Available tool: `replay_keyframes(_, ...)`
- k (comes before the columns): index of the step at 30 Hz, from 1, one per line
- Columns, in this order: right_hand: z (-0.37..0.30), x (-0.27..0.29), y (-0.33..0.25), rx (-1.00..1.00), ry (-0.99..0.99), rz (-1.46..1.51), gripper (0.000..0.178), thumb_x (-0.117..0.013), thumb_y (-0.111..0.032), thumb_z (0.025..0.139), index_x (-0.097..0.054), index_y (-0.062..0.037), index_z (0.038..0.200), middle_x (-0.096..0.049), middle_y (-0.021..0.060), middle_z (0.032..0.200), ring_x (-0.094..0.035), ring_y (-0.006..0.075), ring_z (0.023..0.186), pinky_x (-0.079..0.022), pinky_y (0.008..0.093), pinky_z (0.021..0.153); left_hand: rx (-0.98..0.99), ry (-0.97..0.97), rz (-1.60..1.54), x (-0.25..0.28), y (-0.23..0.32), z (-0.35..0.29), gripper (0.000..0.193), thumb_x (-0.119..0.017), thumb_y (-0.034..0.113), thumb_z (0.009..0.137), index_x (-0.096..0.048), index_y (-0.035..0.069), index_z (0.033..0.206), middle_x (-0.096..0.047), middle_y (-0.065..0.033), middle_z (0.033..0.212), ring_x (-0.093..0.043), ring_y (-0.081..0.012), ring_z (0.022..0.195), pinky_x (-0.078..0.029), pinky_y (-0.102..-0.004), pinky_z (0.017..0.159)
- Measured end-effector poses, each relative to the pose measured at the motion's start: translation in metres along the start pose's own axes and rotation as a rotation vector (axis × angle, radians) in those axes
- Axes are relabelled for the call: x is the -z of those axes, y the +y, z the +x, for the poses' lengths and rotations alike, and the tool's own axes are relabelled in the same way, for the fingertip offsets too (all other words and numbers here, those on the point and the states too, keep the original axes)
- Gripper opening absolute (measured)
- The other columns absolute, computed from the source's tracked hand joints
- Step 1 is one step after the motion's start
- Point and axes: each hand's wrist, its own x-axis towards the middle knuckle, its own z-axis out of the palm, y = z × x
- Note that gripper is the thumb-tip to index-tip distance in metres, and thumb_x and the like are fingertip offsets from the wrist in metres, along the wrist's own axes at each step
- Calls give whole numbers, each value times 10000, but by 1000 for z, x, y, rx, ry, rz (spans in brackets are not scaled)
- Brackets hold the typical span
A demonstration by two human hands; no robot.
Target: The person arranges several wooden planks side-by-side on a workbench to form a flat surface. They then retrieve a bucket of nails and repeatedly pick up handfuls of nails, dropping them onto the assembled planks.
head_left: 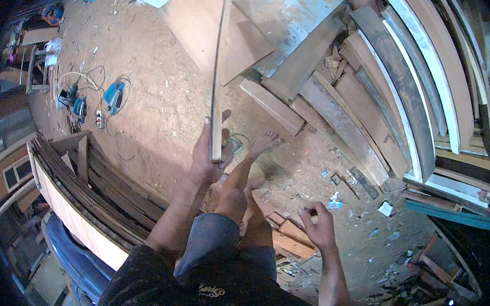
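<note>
My left hand (204,156) is closed round the near end of a long, thin wooden board (219,77). The board stands on edge and stretches away from me, its narrow side facing up. Off to the right, away from the board, my right hand (320,227) hangs over the floor with its fingers loosely curled and the thumb apart from them. I see nothing held in it. Beyond the left hand, wide flat wooden panels (188,22) lie partly behind the board.
Stacked planks (395,83) fill the right side. At left, long dark boards (95,185) lean near a blue vehicle-like shape (73,267). Blue power tools (114,98) with cords lie on the sandy floor (147,74). Wood offcuts (292,238) lie near my legs.
</note>
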Motion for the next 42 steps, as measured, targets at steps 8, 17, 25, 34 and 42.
replay_keyframes(8, 81, -36, -102, -35, 23, 460, 429, -737, -264, 936, -623, 13, 1243, -707, 164, 1152, -670, 262, 1061, -501, 387, 973, -213, 133, 540, -16, -36, -12, 535, -383, 445, 1107, -555, -17, 1316, -653, -88, 1025, -605, -151, 921, -513, -316, 834)
replay_keyframes(17, 323, 16, -118, 58, 26, 605, 575, -707, -306, 969, -529, 43, 1390, -693, 150, 1206, -668, 197, 1070, -536, 360, 908, -80, 72, 537, -17, -67, 91, 508, -434, 406, 1102, -528, 12, 1408, -643, -106, 1130, -643, -172, 951, -537, -348, 901)
replay_keyframes(25, 311, -169, 156, -134, 73, 177, 551, -733, -260, 947, -509, 9, 1372, -693, 131, 1072, -673, 219, 959, -543, 355, 848, 94, -76, 1110, 210, -282, 97, 514, -502, 456, 1047, -579, 35, 1331, -698, -206, 1004, -688, -359, 927, -539, -451, 870)
replay_keyframes(34, 536, -274, 342, -125, -182, -898, 1349, -928, -455, 654, -79, -10, 1603, -169, 303, 1640, -205, 448, 1519, -248, 473, 1236, 103, 4, 1519, 235, -258, 152, 514, -521, 381, 1024, -532, -3, 1366, -613, -276, 1220, -610, -456, 1144, -503, -541, 967)
replay_keyframes(42, 497, -280, 408, -183, -292, -208, 1139, -832, -513, 762, -231, 36, 1559, -457, 260, 1508, -465, 347, 1390, -348, 427, 1170, 107, 4, 1133, 240, -274, 171, 535, -558, 415, 1024, -547, 1, 1362, -603, -285, 1295, -604, -423, 1181, -487, -472, 1016)
